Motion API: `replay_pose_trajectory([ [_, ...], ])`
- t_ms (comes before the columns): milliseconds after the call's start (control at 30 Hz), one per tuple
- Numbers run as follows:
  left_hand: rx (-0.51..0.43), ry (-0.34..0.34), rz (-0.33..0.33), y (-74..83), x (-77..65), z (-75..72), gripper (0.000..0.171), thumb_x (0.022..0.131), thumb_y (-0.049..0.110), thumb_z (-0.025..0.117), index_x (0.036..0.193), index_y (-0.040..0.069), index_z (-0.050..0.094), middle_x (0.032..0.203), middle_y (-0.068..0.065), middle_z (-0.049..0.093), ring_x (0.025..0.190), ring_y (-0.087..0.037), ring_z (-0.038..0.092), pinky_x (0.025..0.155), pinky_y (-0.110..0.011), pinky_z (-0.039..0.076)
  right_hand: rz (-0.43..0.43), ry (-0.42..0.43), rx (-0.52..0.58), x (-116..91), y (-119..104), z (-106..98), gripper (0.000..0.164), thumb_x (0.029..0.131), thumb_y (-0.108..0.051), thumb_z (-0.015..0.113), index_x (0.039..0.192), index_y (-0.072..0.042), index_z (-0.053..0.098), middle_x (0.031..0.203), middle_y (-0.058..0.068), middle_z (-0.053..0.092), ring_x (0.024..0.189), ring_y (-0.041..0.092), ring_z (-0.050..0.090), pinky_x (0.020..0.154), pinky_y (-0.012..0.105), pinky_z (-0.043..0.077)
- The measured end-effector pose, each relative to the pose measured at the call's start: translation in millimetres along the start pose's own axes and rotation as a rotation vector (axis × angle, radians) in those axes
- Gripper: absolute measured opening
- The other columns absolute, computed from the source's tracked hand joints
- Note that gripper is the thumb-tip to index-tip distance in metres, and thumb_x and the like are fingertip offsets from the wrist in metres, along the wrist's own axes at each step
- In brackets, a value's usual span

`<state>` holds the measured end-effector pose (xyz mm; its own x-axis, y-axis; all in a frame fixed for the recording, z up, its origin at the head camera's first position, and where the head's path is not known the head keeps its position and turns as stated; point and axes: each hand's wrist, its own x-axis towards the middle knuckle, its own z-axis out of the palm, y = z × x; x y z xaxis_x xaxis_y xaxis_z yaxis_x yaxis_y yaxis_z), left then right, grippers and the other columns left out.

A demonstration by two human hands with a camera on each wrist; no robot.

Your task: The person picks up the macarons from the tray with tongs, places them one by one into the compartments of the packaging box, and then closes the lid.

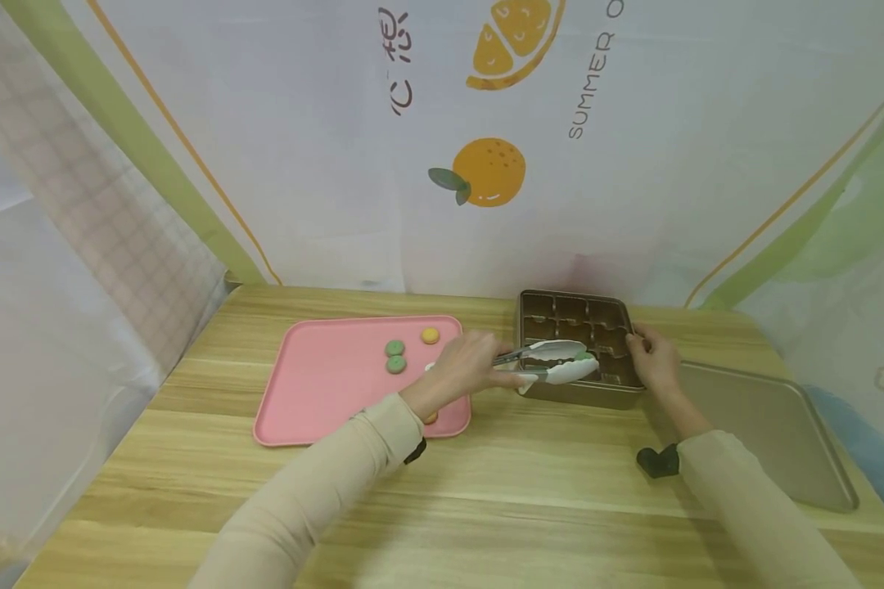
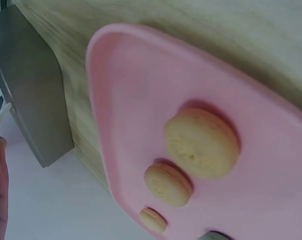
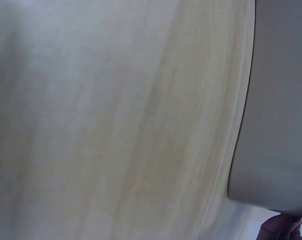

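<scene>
In the head view my left hand (image 1: 466, 366) grips a pair of tongs (image 1: 560, 374) with white tips. Something green, apparently a macaron (image 1: 584, 357), sits between those tips, partly covered by them. The tips are above a dark baking pan (image 1: 578, 396) divided into several square compartments. My right hand (image 1: 656, 364) holds the pan's right rim, its fingertips partly hidden. Left of the pan, a pink tray (image 1: 317, 393) carries green macarons (image 1: 395, 364) and yellow ones (image 1: 430, 335); my left forearm hides part of it. The left wrist view shows yellow macarons (image 2: 201, 142) in a row.
A flat metal baking sheet (image 1: 766, 433) lies at the right, partly under my right arm. Behind the wooden table (image 1: 530, 507) hangs a white printed cloth (image 1: 324, 164). The pan stands close to that cloth.
</scene>
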<state>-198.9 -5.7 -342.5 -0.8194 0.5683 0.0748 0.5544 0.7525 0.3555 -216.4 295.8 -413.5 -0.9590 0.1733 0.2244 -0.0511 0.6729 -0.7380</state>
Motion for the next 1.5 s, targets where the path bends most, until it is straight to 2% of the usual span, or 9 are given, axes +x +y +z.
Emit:
replay_pose_trajectory([
  [100, -0.001, -0.014, -0.015, 1.7, 1.1, -2.1, 0.031, 0.076, 0.046, 0.074, 0.078, 0.016, 0.070, 0.056, 0.008, 0.039, 0.052, -0.005, 0.030, 0.045, -0.019, 0.024, 0.008, -0.001, 0.001, 0.2, 0.5, 0.1, 0.037, 0.100, -0.014, 0.043, 0.126, 0.010, 0.049, 0.089, 0.031, 0.062, 0.069, 0.033, 0.066, 0.052, 0.014, 0.046],
  [333, -0.005, -0.038, -0.040, 2.8, 2.0, -2.9, 0.031, 0.075, 0.048, 0.074, 0.081, 0.017, 0.070, 0.057, 0.007, 0.038, 0.054, -0.006, 0.032, 0.045, -0.019, 0.025, 0.027, -0.014, -0.008, 0.4, -0.8, 0.2, 0.037, 0.100, -0.015, 0.043, 0.127, 0.009, 0.050, 0.084, 0.027, 0.061, 0.059, 0.008, 0.054, 0.051, 0.018, 0.045],
  [667, -0.008, -0.023, -0.020, 0.8, 0.3, 0.0, 0.031, 0.076, 0.047, 0.074, 0.076, 0.017, 0.065, 0.057, 0.007, 0.037, 0.055, -0.006, 0.032, 0.046, -0.019, 0.026, 0.058, -0.028, -0.058, -1.8, -4.9, -0.2, 0.041, 0.101, -0.020, 0.042, 0.130, 0.008, 0.049, 0.089, 0.024, 0.060, 0.061, 0.010, 0.049, 0.052, 0.023, 0.042],
  [767, -0.028, -0.004, -0.005, 0.1, -2.2, 2.2, 0.033, 0.075, 0.046, 0.075, 0.085, 0.014, 0.069, 0.057, 0.007, 0.034, 0.054, -0.006, 0.030, 0.046, -0.018, 0.025, 0.048, -0.033, -0.059, -2.8, -4.8, 0.0, 0.041, 0.101, -0.019, 0.042, 0.130, 0.009, 0.048, 0.087, 0.023, 0.059, 0.061, 0.011, 0.048, 0.051, 0.024, 0.042],
  [933, -0.045, 0.022, -0.005, -0.3, -8.6, 4.5, 0.057, 0.074, 0.048, 0.074, 0.118, 0.013, 0.066, 0.060, 0.007, 0.039, 0.055, -0.006, 0.030, 0.047, -0.018, 0.026, 0.048, -0.031, -0.048, -3.8, -5.4, 0.0, 0.041, 0.101, -0.020, 0.041, 0.130, 0.009, 0.048, 0.090, 0.026, 0.060, 0.061, 0.009, 0.050, 0.051, 0.023, 0.042],
  [1033, -0.064, 0.049, 0.002, -1.5, -12.9, 4.2, 0.057, 0.074, 0.049, 0.074, 0.118, 0.015, 0.066, 0.064, 0.008, 0.044, 0.058, -0.006, 0.034, 0.049, -0.018, 0.028, 0.056, -0.028, -0.043, -3.6, -5.5, -0.6, 0.041, 0.101, -0.020, 0.041, 0.130, 0.008, 0.048, 0.094, 0.028, 0.060, 0.064, 0.013, 0.053, 0.053, 0.023, 0.043],
  [1167, -0.096, 0.089, 0.017, -5.4, -21.4, 2.1, 0.054, 0.075, 0.050, 0.074, 0.118, 0.019, 0.066, 0.065, 0.007, 0.040, 0.064, -0.008, 0.037, 0.051, -0.019, 0.028, 0.055, -0.019, -0.048, -3.0, -5.0, -1.0, 0.040, 0.101, -0.020, 0.042, 0.129, 0.008, 0.049, 0.094, 0.028, 0.061, 0.066, 0.017, 0.056, 0.054, 0.023, 0.043],
  [1333, -0.114, 0.118, -0.008, -14.2, -35.3, -0.8, 0.051, 0.075, 0.049, 0.074, 0.117, 0.020, 0.067, 0.065, 0.007, 0.035, 0.062, -0.007, 0.034, 0.050, -0.020, 0.026, 0.051, -0.030, -0.055, -2.4, -2.4, -1.1, 0.041, 0.101, -0.020, 0.041, 0.131, 0.008, 0.048, 0.091, 0.026, 0.059, 0.059, 0.011, 0.048, 0.049, 0.023, 0.041],
  [1500, -0.139, 0.128, -0.043, -25.6, -49.4, -3.0, 0.054, 0.074, 0.046, 0.076, 0.120, 0.019, 0.066, 0.065, 0.007, 0.039, 0.058, -0.006, 0.032, 0.049, -0.019, 0.027, 0.037, -0.035, -0.056, -2.0, -1.4, -1.6, 0.041, 0.101, -0.020, 0.041, 0.131, 0.008, 0.047, 0.087, 0.024, 0.058, 0.054, 0.008, 0.042, 0.046, 0.024, 0.039],
])
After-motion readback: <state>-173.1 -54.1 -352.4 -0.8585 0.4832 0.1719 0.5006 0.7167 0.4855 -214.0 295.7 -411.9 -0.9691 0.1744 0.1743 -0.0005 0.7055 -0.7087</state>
